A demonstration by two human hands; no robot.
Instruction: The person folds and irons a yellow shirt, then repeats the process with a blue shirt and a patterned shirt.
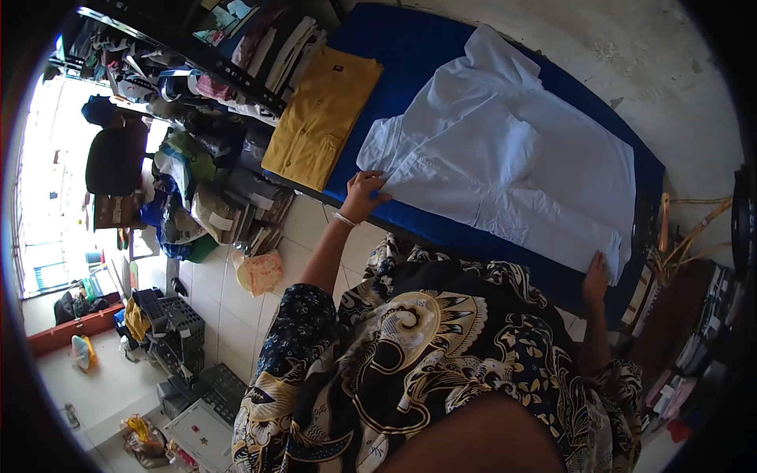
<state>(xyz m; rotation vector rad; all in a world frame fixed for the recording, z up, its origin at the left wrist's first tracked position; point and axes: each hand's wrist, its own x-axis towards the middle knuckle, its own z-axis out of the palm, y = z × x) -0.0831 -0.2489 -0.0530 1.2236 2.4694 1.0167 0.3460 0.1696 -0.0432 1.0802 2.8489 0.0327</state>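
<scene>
A white garment (505, 150) with embroidered patches lies spread over a blue-covered table (402, 39), its surface wrinkled in the middle. My left hand (365, 195) is at its near left edge, fingers closed on the fabric's corner. At the near right corner my right hand (596, 280) touches the garment's edge, with its fingers close together on the cloth. Left of the white garment, a folded mustard-yellow shirt (325, 114) rests flat on the same table.
Metal shelving (189, 51) with stacked clothes stands at the upper left. Piled bags and garments (185, 197), dark crates (177, 323) and a yellowish bag (260, 272) are on the left. A shelf of packed items (698, 331) is at the right, beside rope-like strands (694, 232).
</scene>
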